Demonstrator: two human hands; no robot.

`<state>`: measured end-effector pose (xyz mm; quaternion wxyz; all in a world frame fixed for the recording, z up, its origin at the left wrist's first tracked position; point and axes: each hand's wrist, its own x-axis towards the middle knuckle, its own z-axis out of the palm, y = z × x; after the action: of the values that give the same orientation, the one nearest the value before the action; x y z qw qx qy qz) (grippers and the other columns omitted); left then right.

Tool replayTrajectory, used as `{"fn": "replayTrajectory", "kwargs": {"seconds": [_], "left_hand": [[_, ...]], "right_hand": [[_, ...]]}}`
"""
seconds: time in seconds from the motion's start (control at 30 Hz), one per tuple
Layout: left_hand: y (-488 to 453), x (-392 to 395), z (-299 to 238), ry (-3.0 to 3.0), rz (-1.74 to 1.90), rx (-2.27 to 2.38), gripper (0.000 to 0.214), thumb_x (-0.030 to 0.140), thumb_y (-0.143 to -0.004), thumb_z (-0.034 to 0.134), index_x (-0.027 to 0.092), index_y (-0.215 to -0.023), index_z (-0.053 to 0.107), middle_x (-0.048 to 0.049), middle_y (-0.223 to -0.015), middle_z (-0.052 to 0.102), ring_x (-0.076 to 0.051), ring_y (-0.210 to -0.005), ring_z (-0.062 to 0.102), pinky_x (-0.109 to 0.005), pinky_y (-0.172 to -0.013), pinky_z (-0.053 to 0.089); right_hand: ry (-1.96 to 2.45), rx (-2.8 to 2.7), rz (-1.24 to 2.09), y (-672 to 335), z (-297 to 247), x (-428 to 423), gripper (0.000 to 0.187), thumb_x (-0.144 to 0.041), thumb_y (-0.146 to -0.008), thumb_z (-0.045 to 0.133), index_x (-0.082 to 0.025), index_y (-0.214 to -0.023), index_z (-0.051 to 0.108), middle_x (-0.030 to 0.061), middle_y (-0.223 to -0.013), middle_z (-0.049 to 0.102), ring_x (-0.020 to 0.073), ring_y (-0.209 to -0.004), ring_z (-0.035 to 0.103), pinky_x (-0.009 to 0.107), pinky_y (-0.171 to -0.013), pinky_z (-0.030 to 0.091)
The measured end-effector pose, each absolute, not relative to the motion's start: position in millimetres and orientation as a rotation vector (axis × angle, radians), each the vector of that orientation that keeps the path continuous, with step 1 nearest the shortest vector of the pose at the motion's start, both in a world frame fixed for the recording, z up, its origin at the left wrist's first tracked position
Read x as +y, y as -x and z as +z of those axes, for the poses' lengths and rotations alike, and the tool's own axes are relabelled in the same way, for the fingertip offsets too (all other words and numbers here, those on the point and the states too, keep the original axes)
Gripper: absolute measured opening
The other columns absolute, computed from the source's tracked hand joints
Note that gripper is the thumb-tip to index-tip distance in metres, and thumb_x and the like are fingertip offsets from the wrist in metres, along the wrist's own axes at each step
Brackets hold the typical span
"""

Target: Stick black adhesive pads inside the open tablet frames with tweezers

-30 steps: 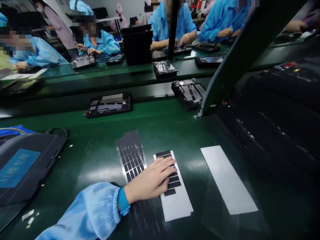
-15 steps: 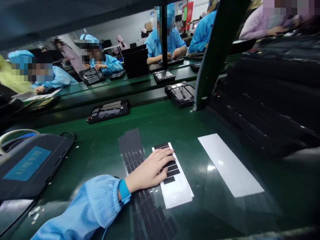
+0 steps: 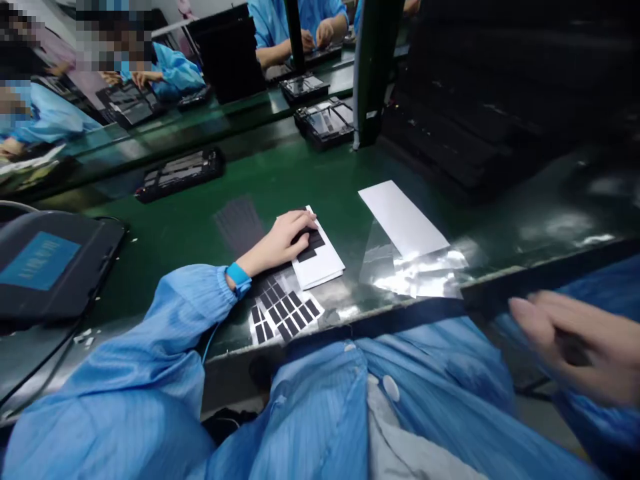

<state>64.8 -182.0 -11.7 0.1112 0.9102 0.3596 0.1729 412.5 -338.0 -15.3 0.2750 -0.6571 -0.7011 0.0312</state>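
My left hand spread on sheet: black strips on upper part, lower part bare. Right hand blurred, curled; can't tell if holding anything.

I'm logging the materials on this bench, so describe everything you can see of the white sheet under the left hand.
The white sheet is a narrow, paper-like rectangle lying on the green table, set at a slant. Black strips lie across its farther part; the near part is plain white. A doubled edge at the near end suggests more than one layer. The left hand rests over it, palm down, hiding some strips.
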Motion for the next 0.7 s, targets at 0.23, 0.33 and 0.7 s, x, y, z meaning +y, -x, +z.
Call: {"fn": "replayTrajectory", "kwargs": {"seconds": [0.23,0.33,0.7], "left_hand": [[-68,-180,-12,-2.703,0.524,1.051,0.024,0.02,-0.084,0.034,0.015,-0.099,0.053,-0.0102,-0.112,0.055,-0.019,-0.11,0.048,-0.036,-0.097,0.038],[-68,-180,-15,-2.701,0.523,1.066,0.024,0.02,-0.085,0.034,0.015,-0.1,0.053,-0.0106,-0.113,0.055,-0.02,-0.112,0.047,-0.038,-0.098,0.037],[-77,-142,42,-2.381,0.475,1.009,0.022,0.027,-0.083,0.046,0.013,-0.098,0.055,-0.0055,-0.099,0.061,-0.014,-0.091,0.056,-0.028,-0.086,0.043]], "right_hand": [[1.012,-2.483,0.05,-362,50,-239,0.043,-0.042,-0.088,0.038,-0.019,-0.053,0.048,0.0021,-0.055,0.05,0.0098,-0.049,0.045,0.027,-0.049,0.03],[1.159,-2.602,0.182,-335,66,-170,0.041,-0.042,-0.085,0.047,-0.011,-0.06,0.06,0.0017,-0.058,0.055,0.007,-0.057,0.05,0.021,-0.061,0.036],[1.52,-2.304,0.479,-260,57,-3,0.032,-0.027,-0.091,0.046,-0.002,-0.086,0.066,0.0085,-0.076,0.062,0.0172,-0.079,0.061,0.03,-0.081,0.046]]}}
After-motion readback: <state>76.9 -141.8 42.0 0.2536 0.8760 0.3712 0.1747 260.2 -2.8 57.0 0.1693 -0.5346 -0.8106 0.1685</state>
